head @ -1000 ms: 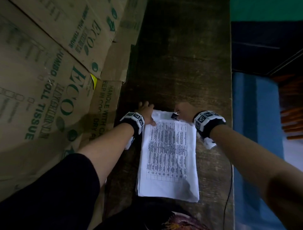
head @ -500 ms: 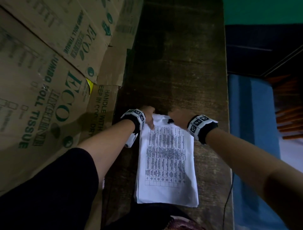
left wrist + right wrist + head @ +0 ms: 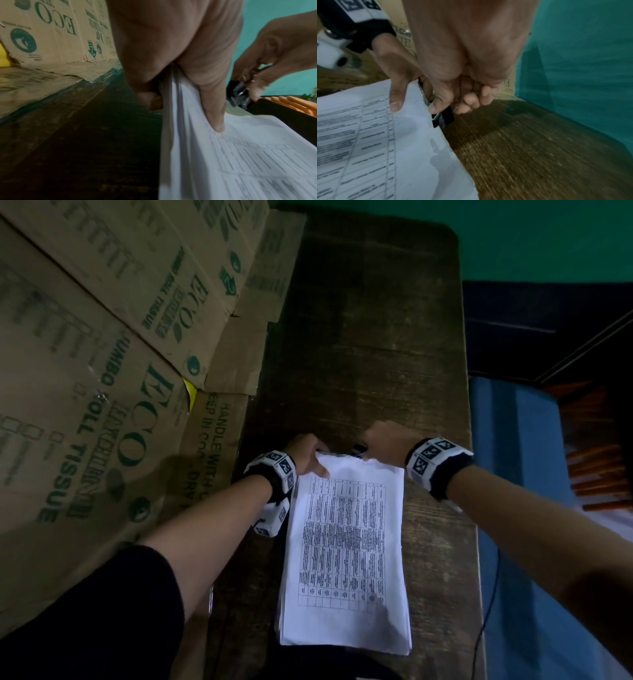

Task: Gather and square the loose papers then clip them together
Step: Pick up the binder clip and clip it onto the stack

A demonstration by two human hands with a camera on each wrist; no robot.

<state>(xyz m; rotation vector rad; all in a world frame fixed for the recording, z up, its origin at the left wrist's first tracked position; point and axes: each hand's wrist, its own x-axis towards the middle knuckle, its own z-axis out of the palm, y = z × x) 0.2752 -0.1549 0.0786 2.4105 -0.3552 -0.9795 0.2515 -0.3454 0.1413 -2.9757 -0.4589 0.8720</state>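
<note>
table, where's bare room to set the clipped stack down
The bare table beyond both hands, between the cardboard boxes and the right edge, is free. The near end is crowded: papers, left hand, right hand pinching the binder clip.

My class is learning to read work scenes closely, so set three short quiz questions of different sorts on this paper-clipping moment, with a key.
1. True or false: the left hand pinches the far corner of the paper stack.
2. Multiple choice: the right hand holds (a) a stapler, (b) a black clip, (c) a pen.
3. Fill in: the stack lies on a dark wooden ____.

Key
1. True: thumb on top, fingers beneath.
2. b: the clip sits at the stack's far edge.
3. Table.
</note>
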